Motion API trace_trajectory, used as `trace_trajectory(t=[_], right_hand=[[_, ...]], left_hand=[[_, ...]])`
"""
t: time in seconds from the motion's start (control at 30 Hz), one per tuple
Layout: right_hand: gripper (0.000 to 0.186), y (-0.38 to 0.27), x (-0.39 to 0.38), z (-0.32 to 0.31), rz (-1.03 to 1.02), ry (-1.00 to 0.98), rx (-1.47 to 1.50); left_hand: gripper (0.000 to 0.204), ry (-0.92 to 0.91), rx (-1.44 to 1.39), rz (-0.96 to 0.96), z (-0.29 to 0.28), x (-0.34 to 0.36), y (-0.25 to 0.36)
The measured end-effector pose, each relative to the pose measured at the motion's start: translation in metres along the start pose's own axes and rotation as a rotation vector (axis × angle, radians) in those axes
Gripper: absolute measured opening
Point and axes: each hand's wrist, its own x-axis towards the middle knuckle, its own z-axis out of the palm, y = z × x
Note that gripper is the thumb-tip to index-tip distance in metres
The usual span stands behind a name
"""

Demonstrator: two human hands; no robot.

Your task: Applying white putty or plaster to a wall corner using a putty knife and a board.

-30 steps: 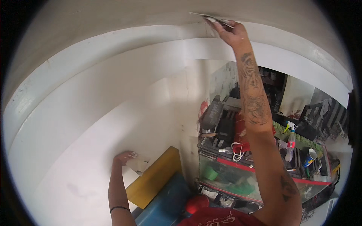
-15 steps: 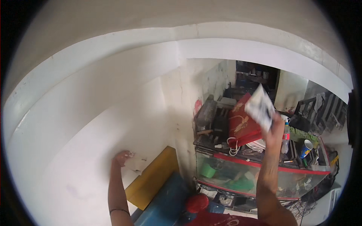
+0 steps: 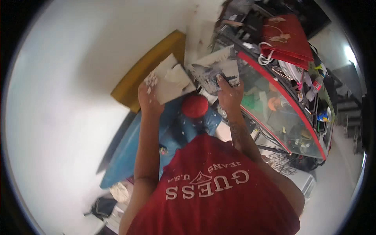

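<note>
Between both hands, in front of my chest, are two flat pieces held close to each other. My left hand (image 3: 150, 100) is closed on the edge of a cream-coloured flat sheet (image 3: 166, 88), which carries a smear of white paste. White residue coats some of the fingers. In my right hand (image 3: 230, 92) is a squarish board (image 3: 215, 68), smeared with white, grey and dark patches, the thumb pressed on its face. Whether the two pieces touch is hard to tell.
A white wall (image 3: 66, 98) runs along the left. Below it sits a yellow-and-blue bench (image 3: 129, 145) with a red round stool (image 3: 194, 106) beside it. At right stands a cluttered glass display case (image 3: 274, 113), bearing a red paper bag (image 3: 286, 39) and a plastic bottle (image 3: 314, 88).
My view has tilted downward. The left hand has come away from the wall with the cream sheet, and the right hand has brought its board down from above the case toward it.
</note>
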Motion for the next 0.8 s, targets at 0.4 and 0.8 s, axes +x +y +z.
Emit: trace_trajectory(t=[0.4, 0.8], right_hand=[[0.033, -0.027, -0.054, 0.046, -0.489, -0.537, -0.300], [0.043, 0.071, -0.068, 0.016, -0.565, -0.879, -0.502]], left_hand=[[0.027, 0.109, 0.106, 0.276, -0.038, -0.049, 0.007], [0.027, 0.100, 0.112, 0.436, -0.077, -0.061, 0.010]])
